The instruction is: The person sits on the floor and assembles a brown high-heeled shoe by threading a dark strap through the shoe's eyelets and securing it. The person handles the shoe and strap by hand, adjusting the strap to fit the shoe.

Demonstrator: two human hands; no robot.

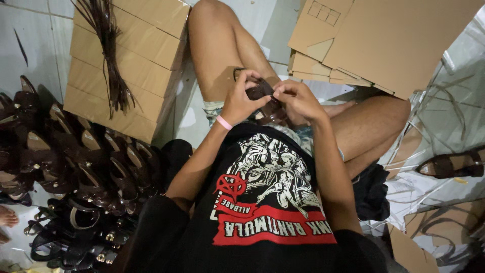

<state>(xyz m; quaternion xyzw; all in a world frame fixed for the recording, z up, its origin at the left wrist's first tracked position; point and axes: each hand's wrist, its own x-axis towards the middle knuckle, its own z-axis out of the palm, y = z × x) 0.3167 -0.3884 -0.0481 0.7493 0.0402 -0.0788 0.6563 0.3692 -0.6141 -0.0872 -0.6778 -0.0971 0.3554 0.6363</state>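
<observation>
The person sits on a pale tiled floor with knees drawn up, and both hands meet above the lap. The left hand curls around a dark brown sandal, fingers hooked over its strap; the right hand pinches the same strap between thumb and fingertips, so both hands are closed on the sandal and touching each other. A pink wristband sits on the left wrist. The sandal is held between the two bare thighs, just above the black printed shirt. To the left of the hands, low and near, a dense pile of dark brown sandals covers the floor. Beyond it, left of the left hand, stands a stack of closed cardboard boxes with a bundle of dark straps draped over its top edge. To the right of the right hand, flattened cardboard sheets lie overlapping, with clear plastic wrapping beside them. Further right, a single sandal rests on the plastic, well apart from the hands. Open floor shows only in a narrow strip between the boxes and the left thigh
</observation>
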